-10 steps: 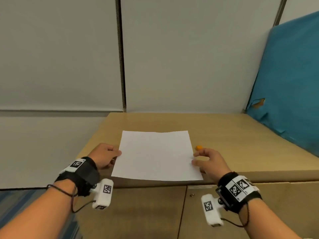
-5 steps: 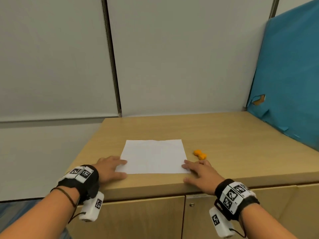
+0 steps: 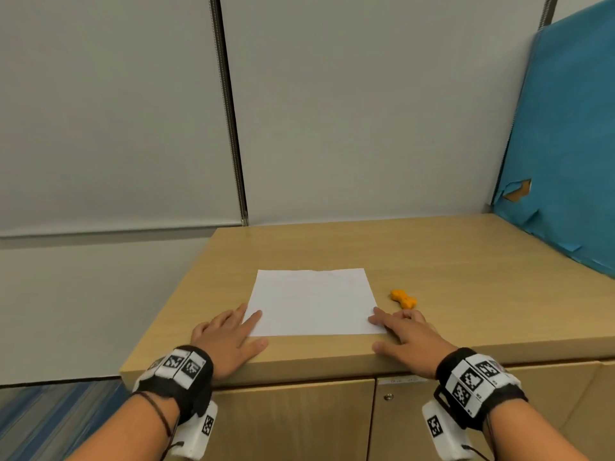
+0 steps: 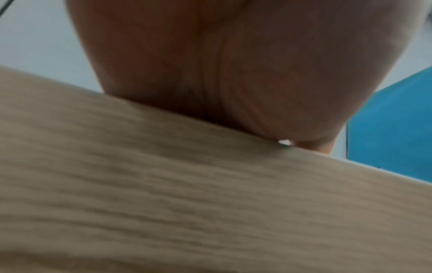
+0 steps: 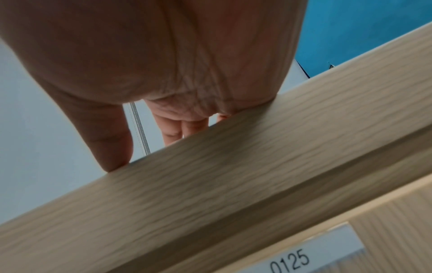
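Observation:
A white sheet of paper (image 3: 312, 302) lies flat on the wooden cabinet top (image 3: 449, 261), near its front edge. My left hand (image 3: 229, 334) lies flat at the sheet's near left corner, its forefinger touching the paper. At the near right corner my right hand (image 3: 402, 334) rests flat, fingers straight, forefinger on the paper's edge. A small orange bone-shaped object (image 3: 403, 298) sits just right of the sheet, beyond my right fingers. In the wrist views only the left palm (image 4: 210, 64), the right palm (image 5: 163, 55) and the cabinet's front edge (image 5: 233, 175) show.
A blue board (image 3: 565, 144) leans against the wall at the right rear of the top. Grey partition walls (image 3: 366, 111) stand behind. Below the top are cabinet doors (image 3: 293, 424), one with a label reading 0125 (image 5: 290, 262). Striped carpet (image 3: 50, 424) lies at lower left.
Both hands went from curled at the sheet's sides to lying flat at its near corners. The paper now lies fully on the top rather than overhanging the front edge.

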A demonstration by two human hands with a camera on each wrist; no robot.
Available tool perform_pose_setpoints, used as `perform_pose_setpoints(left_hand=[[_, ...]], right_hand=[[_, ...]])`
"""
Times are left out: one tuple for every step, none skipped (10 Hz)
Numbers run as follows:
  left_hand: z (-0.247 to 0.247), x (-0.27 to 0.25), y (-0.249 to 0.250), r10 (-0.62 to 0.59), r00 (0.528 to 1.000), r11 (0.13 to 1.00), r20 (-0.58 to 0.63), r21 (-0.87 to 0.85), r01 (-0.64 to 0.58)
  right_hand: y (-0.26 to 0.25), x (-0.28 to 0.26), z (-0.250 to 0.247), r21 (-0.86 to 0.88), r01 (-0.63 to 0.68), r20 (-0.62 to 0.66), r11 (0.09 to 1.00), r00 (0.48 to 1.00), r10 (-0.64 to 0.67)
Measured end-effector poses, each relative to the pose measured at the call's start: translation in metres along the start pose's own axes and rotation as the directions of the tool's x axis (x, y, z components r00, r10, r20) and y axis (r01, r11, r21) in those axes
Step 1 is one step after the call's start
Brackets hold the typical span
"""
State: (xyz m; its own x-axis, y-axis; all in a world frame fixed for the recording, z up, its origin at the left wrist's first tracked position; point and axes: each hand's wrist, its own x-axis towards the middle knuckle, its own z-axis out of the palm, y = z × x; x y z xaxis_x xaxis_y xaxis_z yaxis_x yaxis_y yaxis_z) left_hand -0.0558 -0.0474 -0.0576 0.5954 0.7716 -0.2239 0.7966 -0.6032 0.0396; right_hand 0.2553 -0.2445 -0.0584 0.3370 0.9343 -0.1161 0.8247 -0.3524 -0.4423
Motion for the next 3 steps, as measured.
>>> perform_pose_setpoints(left_hand=[[0.0100, 0.0027, -0.0050, 0.022, 0.999, 1.000, -0.046, 0.016, -0.021], [0.0081, 0.0014, -0.0053, 0.064, 0.998, 0.998, -0.028, 0.004, -0.064], [0.0178, 0.0102, -0.0062, 0.064, 0.990, 0.998, -0.123, 0.028, -0.061]], right_hand=[[-0.0042, -0.0027, 0.0019, -0.064, 0.034, -0.011, 0.997, 0.999, -0.035], [-0.0085, -0.0048, -0.0044, -0.049, 0.009, 0.037, 0.999, 0.999, -0.008], [-0.0085, -0.0050, -0.0052, -0.096, -0.013, 0.052, 0.995, 0.999, 0.018]])
